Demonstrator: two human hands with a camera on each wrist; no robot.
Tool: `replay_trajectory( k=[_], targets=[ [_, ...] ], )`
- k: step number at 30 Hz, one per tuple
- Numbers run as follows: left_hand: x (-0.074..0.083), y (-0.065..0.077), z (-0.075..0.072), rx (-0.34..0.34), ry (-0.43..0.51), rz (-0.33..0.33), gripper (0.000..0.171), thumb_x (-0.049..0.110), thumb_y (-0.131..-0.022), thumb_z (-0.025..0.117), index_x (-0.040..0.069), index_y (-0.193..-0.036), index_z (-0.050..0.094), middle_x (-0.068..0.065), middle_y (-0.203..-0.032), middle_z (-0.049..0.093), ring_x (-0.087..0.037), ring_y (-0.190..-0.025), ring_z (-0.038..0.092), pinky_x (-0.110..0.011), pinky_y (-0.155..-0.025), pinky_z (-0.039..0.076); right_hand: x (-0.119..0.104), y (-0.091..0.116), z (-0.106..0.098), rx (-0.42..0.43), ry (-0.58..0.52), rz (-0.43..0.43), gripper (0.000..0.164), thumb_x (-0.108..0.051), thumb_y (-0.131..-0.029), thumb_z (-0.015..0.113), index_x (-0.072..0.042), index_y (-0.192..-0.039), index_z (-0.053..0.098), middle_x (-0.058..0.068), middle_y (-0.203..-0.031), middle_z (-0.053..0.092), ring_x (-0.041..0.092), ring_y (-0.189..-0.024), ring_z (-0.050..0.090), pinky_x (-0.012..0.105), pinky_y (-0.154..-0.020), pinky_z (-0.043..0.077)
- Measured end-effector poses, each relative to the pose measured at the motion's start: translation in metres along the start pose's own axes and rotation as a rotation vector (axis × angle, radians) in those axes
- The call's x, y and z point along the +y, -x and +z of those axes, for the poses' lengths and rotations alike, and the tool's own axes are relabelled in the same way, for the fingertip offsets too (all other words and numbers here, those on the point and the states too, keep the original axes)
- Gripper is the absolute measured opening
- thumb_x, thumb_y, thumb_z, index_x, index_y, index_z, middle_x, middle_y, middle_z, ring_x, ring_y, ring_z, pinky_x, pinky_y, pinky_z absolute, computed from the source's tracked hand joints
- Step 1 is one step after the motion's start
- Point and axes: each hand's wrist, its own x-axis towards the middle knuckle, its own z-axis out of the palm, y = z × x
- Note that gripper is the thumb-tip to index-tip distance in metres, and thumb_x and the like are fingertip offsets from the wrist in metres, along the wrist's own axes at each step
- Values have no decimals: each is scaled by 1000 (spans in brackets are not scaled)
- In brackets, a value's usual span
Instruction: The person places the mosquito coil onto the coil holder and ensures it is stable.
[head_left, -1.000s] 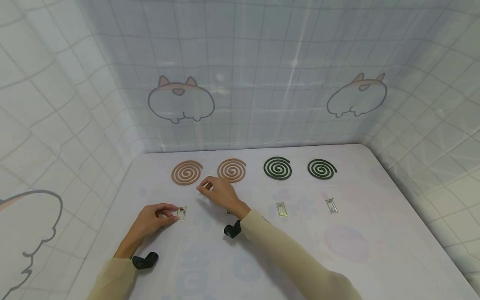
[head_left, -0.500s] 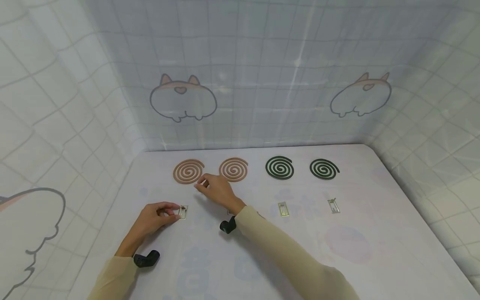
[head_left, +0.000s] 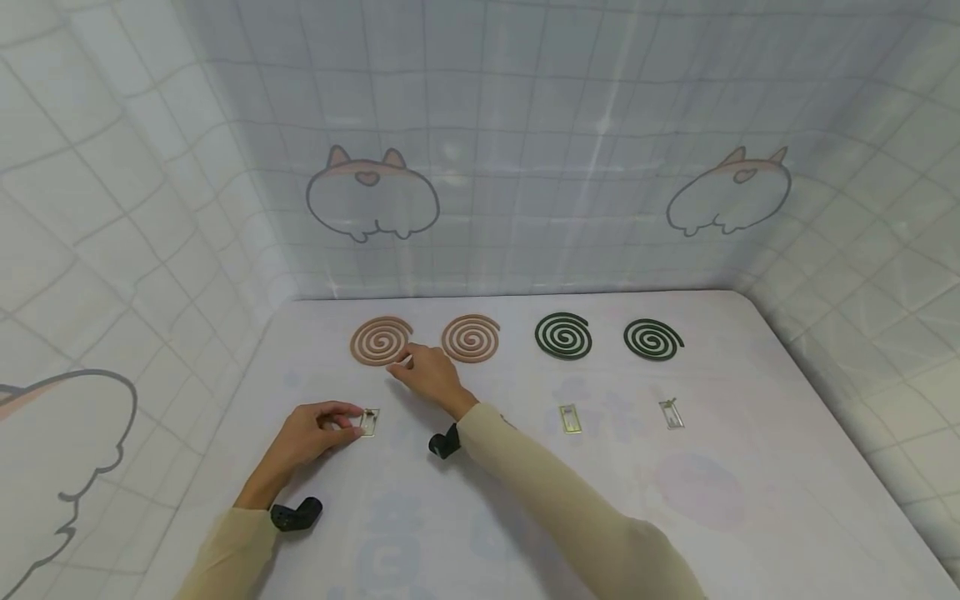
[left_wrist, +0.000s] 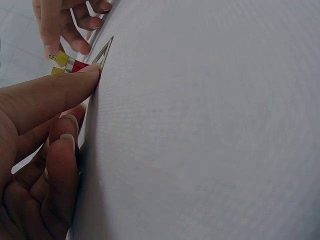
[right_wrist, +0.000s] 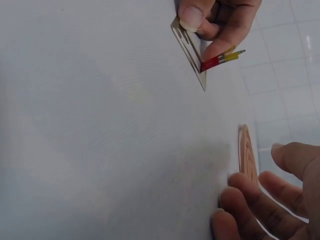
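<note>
My left hand (head_left: 315,429) pinches the edge of a small rectangular metal mosquito coil stand (head_left: 370,422), which lies on the table. In the right wrist view the stand (right_wrist: 189,52) has an upright tab (right_wrist: 220,60) coloured red and yellow. My right hand (head_left: 431,377) is at the near right edge of the leftmost brown mosquito coil (head_left: 380,342), its fingers loosely bent. In the right wrist view its thumb and fingers are apart, with the brown coil (right_wrist: 246,155) just beyond them; whether they touch it I cannot tell.
Along the back lie a second brown coil (head_left: 470,338) and two green coils (head_left: 562,337), (head_left: 652,340). Two more metal stands (head_left: 571,419), (head_left: 672,413) lie on the right. Grid-patterned cloth walls (head_left: 525,167) enclose the white table (head_left: 525,517) behind and at both sides.
My right hand has shifted a little left towards the leftmost brown coil. The left hand keeps its grip on the stand. A stand partly visible by the right wrist is now hidden.
</note>
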Motion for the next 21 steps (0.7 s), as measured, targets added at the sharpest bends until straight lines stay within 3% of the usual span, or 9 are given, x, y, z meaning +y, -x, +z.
replay_trajectory(
  k=[9,14,21],
  targets=[
    [0,1,0,-6,13,-5,40,29,-85,87,7,-116,75,-5,-89,67,-16,-61,56,-29,-53,49,1,-8,5,26,-68,113,23,-36,-99,69,-15,-109,74,-7,-63,66,7,-51,55,23,-48,41],
    [-2,2,0,2,9,7,39,28,-85,86,6,-116,75,-5,-89,67,-15,-61,55,-28,-53,49,0,-12,3,-2,-102,166,26,-34,-100,69,-13,-115,72,-3,-64,68,8,-45,56,23,-44,41],
    [-2,1,1,10,20,18,37,25,-86,86,6,-116,75,-5,-89,67,-14,-60,55,-28,-53,49,-3,-16,2,-6,-37,231,33,-40,-98,71,-15,-119,70,-9,-60,65,8,-45,56,23,-46,40]
  ],
)
